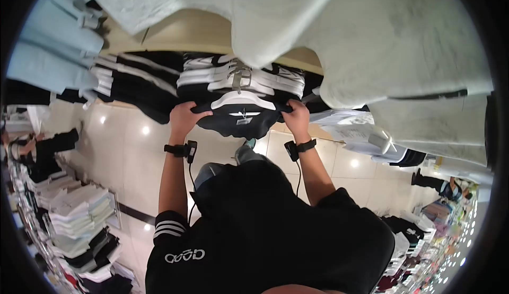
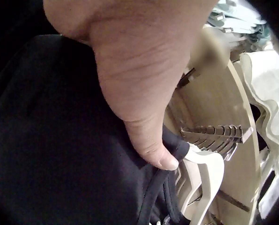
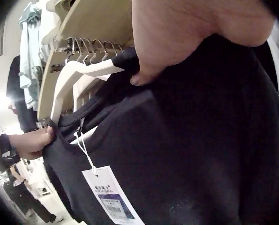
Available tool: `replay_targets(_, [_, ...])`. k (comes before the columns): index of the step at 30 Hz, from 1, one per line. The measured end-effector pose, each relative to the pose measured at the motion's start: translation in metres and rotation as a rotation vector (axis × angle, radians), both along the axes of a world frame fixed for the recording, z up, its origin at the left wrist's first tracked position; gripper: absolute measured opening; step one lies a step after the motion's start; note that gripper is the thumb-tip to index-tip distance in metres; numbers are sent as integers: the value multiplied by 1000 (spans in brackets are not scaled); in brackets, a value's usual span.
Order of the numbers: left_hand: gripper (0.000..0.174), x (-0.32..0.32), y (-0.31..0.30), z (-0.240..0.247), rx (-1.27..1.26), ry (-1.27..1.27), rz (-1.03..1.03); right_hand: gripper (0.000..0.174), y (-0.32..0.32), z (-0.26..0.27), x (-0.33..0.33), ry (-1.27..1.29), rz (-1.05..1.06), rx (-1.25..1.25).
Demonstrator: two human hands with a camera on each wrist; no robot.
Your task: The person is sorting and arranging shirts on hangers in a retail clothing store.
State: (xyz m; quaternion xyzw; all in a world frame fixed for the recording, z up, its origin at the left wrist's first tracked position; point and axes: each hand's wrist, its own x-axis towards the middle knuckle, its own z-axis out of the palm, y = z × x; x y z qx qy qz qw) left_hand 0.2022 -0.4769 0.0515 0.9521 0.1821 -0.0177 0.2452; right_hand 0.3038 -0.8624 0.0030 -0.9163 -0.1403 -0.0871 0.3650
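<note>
A black T-shirt point(image 1: 228, 126) hangs on a white hanger point(image 1: 244, 101) in front of me, its neckline facing me. At its left shoulder, in the head view, my left hand point(image 1: 183, 118) pinches the cloth. My right hand point(image 1: 297, 118) grips the opposite shoulder. In the left wrist view the left thumb point(image 2: 151, 145) lies on the cloth beside the hanger arm, its fingers hidden behind. The right thumb point(image 3: 146, 75) presses the shoulder fabric near the hanger in the right wrist view. A white price tag point(image 3: 112, 199) dangles from the collar on a string.
Behind the shirt, more hangers with black and white clothes crowd a metal rail point(image 2: 214, 133) under a wooden shelf point(image 2: 223, 98). Pale garments point(image 1: 371, 34) hang overhead. White clothes point(image 1: 344, 130) hang to the right. Racks of folded-looking clothes point(image 1: 79, 204) and other people point(image 1: 442, 187) stand farther off.
</note>
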Motion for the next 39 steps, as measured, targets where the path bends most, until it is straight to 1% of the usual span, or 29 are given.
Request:
replay_targets(3, [68, 23, 11, -11, -6, -65, -77, 31, 6, 8, -6, -59, -73, 5])
replay_targets(4, [67, 29, 12, -14, -93, -77, -58, 37, 4, 9, -11, -7, -81, -33])
replay_targets(6, [60, 35, 14, -27, -96, -186, -65, 45, 8, 27, -28, -107, -117, -38])
replay_targets(7, [56, 36, 18, -33, -81, -291, -87, 55, 10, 43, -43, -38, -147, -20])
replay_targets(9, [50, 31, 24, -43, -83, -511, -105, 57, 11, 44, -86, -41, -305, -5])
replay_targets(10, [44, 30, 23, -46, -73, -625, -96, 58, 8, 44, -104, -48, -369, -3])
replay_targets(11, [39, 25, 24, -42, -41, -716, -90, 60, 4, 32, -132, -28, -417, -30])
replay_targets(12, [35, 19, 26, -40, -7, -806, -78, 55, 3, 27, -159, 85, -474, 9])
replay_targets(14, [28, 4, 33, -48, -42, -818, -179, 48, -7, 13, -211, 179, -479, -63])
replay_targets(15, [25, -3, 36, -53, -58, -826, -229, 46, -4, 17, -233, 289, -528, -46])
replay_targets(17, [20, -18, 38, -73, -214, -689, -328, 41, 3, 24, -272, 500, -628, 11])
replay_targets(20, [14, -32, 20, -85, -402, -491, -478, 38, -5, 14, -319, 606, -698, 226])
replay_targets(21, [13, -36, 12, -88, -444, -443, -535, 39, -4, 21, -328, 616, -694, 218])
replay_targets(24, [11, -35, -25, -89, -567, -325, -683, 39, -7, 39, -348, 642, -711, 252])
replay_targets(28, [13, -40, -89, -82, -711, -108, -807, 37, -33, 28, -385, 593, -769, 344])
replay_targets(32, [17, -44, -170, -59, -752, -45, -970, 30, -80, 14, -428, 589, -806, 529])
replay_targets(33, [17, -44, -194, -57, -712, -97, -998, 30, -96, 7, -438, 578, -823, 578])
replay_targets(34, [17, -46, -216, -56, -708, -41, -1000, 30, -115, -2, -446, 570, -839, 625])
replay_targets(36, [16, -46, -263, -50, -644, -41, -1067, 31, -146, 14, -453, 538, -892, 605])
replay_targets(39, [15, -51, -341, -26, -564, -69, -1172, 32, -197, 11, -468, 484, -961, 596])
